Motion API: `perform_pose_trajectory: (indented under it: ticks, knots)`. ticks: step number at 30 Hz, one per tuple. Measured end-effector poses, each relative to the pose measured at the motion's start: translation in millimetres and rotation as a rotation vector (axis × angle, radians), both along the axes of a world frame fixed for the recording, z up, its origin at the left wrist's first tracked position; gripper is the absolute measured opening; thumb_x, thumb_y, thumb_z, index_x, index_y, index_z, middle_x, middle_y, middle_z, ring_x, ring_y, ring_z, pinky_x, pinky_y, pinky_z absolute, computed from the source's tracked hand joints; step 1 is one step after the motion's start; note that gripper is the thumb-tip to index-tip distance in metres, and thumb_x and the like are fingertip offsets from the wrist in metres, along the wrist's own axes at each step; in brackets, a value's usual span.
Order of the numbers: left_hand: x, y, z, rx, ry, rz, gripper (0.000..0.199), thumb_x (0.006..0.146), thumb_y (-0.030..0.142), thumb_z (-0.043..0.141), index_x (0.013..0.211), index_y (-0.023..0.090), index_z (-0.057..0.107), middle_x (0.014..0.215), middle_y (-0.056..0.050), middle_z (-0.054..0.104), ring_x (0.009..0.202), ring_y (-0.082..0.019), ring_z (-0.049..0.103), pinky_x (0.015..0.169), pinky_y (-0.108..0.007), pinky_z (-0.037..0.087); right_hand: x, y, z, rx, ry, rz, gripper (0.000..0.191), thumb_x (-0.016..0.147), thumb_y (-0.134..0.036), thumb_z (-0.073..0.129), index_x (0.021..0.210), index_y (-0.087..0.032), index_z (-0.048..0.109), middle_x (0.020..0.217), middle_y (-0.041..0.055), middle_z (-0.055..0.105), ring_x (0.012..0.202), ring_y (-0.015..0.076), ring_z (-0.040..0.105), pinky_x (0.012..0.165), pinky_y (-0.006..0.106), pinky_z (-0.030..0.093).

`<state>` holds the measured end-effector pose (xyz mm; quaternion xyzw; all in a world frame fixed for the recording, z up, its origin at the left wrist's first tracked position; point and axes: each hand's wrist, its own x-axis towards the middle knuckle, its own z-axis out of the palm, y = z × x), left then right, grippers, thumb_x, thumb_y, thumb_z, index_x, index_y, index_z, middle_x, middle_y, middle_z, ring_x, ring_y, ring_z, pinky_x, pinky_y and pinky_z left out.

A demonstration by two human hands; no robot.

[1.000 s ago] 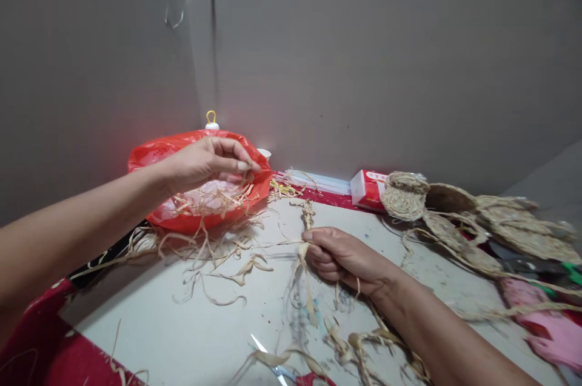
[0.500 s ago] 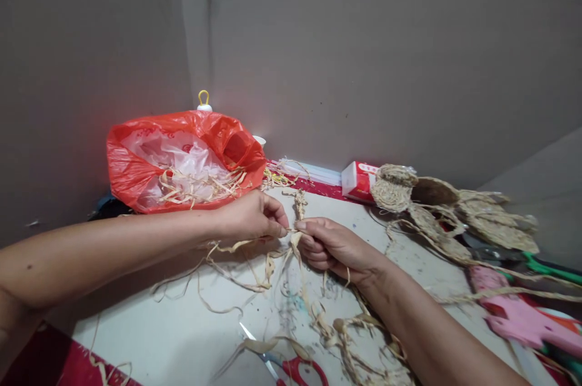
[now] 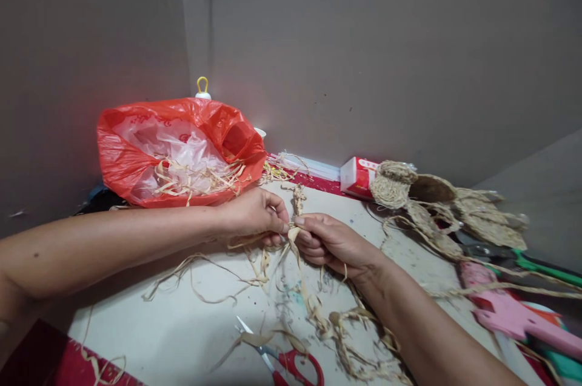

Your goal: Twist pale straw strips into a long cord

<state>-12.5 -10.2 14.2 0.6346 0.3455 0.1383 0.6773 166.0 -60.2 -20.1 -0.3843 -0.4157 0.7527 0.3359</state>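
"What lies nearest you on the bench (image 3: 182,331)?"

"Red-handled scissors (image 3: 313,363), with a pale strip (image 3: 259,339) lying across them. Just right of them, a loosely looped cord (image 3: 342,343) sits beside my right forearm."

"And farther right?"

"A pink gun-shaped tool (image 3: 518,316)."

"How are your hands?"

"Close together, mid-bench. My right hand (image 3: 334,240) is curled, thumb pressed to the bent forefinger, gripping the plaited strand (image 3: 298,193) at its near end. My left hand (image 3: 252,213) is nearly closed too, fingertips pinching a thin fibre (image 3: 286,225) right beside that thumb."

"Where does the strand point?"

"Its plaited part reaches away from me, past my right thumb; loose ends (image 3: 294,239) hang below the grip."

"Beyond that?"

"To the left, a red plastic bag (image 3: 122,159) gapes, dry fibres (image 3: 200,179) at its mouth. Right, woven pieces (image 3: 393,192) are heaped against a red-and-white box (image 3: 359,177). Behind everything, a grey wall (image 3: 364,40)."
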Motion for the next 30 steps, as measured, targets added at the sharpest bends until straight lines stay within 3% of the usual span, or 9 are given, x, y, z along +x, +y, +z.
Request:
perform_pose_trajectory:
  ticks: [7, 14, 22, 30]
  knots:
    - [-2.5, 2.3, 1.4, 0.095, 0.036, -0.005, 0.012, 0.069, 0.014, 0.063, 0.072, 0.018, 0.052, 0.048, 0.008, 0.054, 0.035, -0.004, 0.040, 0.038, -0.016, 0.027, 0.9, -0.2, -1.4, 0.007, 0.000, 0.009, 0.042, 0.083, -0.042, 0.059, 0.053, -0.018, 0.041, 0.041, -0.0103, 0.025, 0.036, 0.0031, 0.014, 0.035, 0.017, 0.009]
    - [-2.1, 7.1, 5.7, 0.224, 0.054, -0.030, 0.006, 0.069, 0.015, 0.063, 0.070, 0.015, 0.058, 0.060, 0.004, 0.061, 0.048, -0.005, 0.047, 0.046, -0.017, 0.032, -0.4, 0.0, -1.0, 0.019, 0.011, 0.010, 0.042, 0.083, -0.042, 0.060, 0.055, -0.017, 0.041, 0.042, -0.0103, 0.025, 0.037, 0.0029, 0.014, 0.035, 0.016, 0.009]
    - [-2.5, 12.2, 20.1, 0.165, 0.273, -0.093, 0.009, 0.071, 0.020, 0.060, 0.078, 0.016, 0.064, 0.056, 0.004, 0.059, 0.039, -0.006, 0.038, 0.041, -0.020, 0.029, -3.4, -2.4, 1.6, 0.037, -0.001, -0.013, 0.032, 0.079, -0.037, 0.065, 0.061, -0.016, 0.048, 0.046, -0.0104, 0.026, 0.039, 0.0032, 0.014, 0.036, 0.017, 0.009]
    - [5.0, 16.9, 19.0, 0.131, 0.323, -0.059, 0.008, 0.067, 0.015, 0.058, 0.060, 0.016, 0.058, 0.043, 0.006, 0.048, 0.036, -0.007, 0.035, 0.039, -0.020, 0.028, -6.5, -2.3, 3.3, 0.069, -0.105, -0.023, 0.032, 0.076, -0.042, 0.067, 0.064, -0.015, 0.056, 0.043, -0.0104, 0.029, 0.037, 0.0028, 0.016, 0.036, 0.017, 0.010]
